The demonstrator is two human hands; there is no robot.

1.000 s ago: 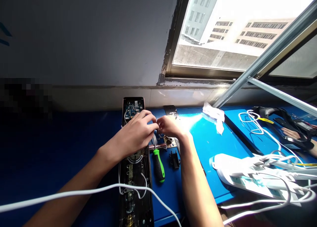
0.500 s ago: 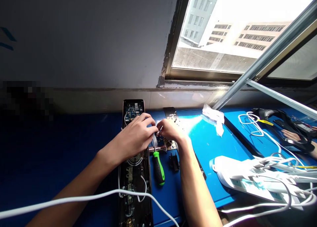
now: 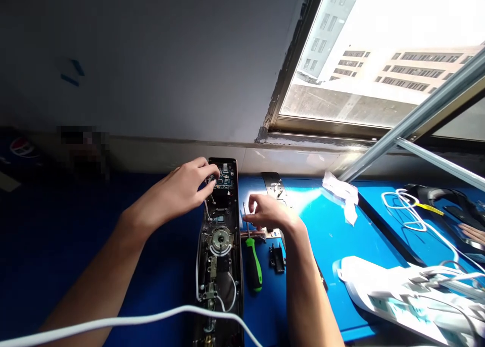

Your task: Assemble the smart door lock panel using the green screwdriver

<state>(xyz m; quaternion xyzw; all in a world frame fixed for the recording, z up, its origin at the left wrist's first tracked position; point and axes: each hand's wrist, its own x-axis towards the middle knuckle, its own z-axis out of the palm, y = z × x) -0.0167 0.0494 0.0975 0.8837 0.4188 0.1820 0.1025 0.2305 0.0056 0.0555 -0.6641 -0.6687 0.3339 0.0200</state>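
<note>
Drawing apart, the two hands had left most of the lock panel [image 3: 220,241] in plain view. The left hand [image 3: 178,185] had gone up to the panel's far end, curled, with its fingertips [image 3: 214,174] on the edge of the circuit board [image 3: 225,181]. It did not seem to pinch anything, though the fingers partly hid that corner. The right hand [image 3: 271,211] had come off the panel and hung just beside it, fingers and thumb loosely drawn together, right by the tip of the green screwdriver [image 3: 253,263]. Whether they held anything small could not be told.

The panel lay lengthwise on the blue bench [image 3: 333,241], its far end close to the wall-side edge. It stood open, showing a round metal hub [image 3: 220,239], thin white wires [image 3: 197,281] along its side, and the board at the top. Just beside it lay a metal bar [image 3: 253,235] and a small black part [image 3: 277,258].
</note>
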